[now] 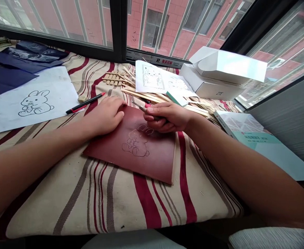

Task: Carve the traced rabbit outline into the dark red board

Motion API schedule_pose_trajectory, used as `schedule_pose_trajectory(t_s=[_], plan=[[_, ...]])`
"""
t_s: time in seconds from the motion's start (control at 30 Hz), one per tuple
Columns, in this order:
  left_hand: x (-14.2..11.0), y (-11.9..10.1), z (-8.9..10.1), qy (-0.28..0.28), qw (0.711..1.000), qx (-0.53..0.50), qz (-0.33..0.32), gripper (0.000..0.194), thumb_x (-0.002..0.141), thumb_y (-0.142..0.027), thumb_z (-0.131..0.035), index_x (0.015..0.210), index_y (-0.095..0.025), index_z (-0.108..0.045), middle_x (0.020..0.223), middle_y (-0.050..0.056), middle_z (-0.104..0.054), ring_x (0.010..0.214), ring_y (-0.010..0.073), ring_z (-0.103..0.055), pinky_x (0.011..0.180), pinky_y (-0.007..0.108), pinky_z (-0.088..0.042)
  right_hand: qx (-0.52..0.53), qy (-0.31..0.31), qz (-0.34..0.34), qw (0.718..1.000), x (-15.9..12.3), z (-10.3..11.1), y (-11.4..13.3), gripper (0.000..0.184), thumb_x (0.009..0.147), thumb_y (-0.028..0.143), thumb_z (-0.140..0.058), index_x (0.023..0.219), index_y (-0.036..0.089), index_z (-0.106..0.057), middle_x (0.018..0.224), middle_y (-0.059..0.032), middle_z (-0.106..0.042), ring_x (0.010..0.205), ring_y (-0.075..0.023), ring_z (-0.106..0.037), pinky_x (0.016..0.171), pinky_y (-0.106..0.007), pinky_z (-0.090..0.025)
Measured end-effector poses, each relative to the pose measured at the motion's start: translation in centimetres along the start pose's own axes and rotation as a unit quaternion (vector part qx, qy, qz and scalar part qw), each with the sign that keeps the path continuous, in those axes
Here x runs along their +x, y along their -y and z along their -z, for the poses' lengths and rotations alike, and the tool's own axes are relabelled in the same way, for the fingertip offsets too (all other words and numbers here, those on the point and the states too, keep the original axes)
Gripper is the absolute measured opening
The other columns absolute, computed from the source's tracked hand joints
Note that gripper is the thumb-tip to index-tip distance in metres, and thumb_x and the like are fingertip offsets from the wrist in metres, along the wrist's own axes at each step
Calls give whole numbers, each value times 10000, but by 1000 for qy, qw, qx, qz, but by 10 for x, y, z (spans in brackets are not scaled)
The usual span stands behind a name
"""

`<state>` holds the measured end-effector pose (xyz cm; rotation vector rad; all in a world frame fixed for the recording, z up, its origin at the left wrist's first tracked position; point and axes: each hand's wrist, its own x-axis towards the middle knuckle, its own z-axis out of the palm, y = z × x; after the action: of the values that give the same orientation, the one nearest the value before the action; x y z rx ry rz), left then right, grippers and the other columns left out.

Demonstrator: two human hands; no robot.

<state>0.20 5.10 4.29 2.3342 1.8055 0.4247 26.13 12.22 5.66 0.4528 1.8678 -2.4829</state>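
Observation:
A reddish-brown carving board lies on the striped cloth, with a rabbit drawing on its face in thin dark and pale lines. My left hand rests on the board's far left part, fingers stretched toward its far edge and thumb apart. In my right hand, closed above the far right part of the board, is a carving tool with a slim metal shaft. Its tip points up and left, toward the fingers of my left hand, and appears off the rabbit lines. My fingers hide most of its handle.
A paper with a rabbit drawing, a black marker and dark blue sheets lie at left. Wooden strips, printed papers and a white box stand behind. A book is at right.

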Motion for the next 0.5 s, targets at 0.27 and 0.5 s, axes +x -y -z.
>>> schedule_pose_trajectory(t_s=[0.27,0.5], plan=[[-11,6,-13,-21,999,-38,-19,550,951,-346,-385,1402,-133,-618,1511,192,-667,1445,384,-561,1322,660,-384,-50,-28,49,997,2,-6,-4,418,997,446,-808,845,187,-517,629,86,-475,440,-30,-351,358,-127,-263],[-11,5,-12,-18,998,-49,-25,519,956,-326,-393,1397,-175,-621,1498,152,-669,1445,360,-553,1319,632,-401,-201,-16,36,979,-4,-13,0,278,1053,379,-740,983,160,-584,763,-2,-720,493,-49,-499,420,-180,-329]])
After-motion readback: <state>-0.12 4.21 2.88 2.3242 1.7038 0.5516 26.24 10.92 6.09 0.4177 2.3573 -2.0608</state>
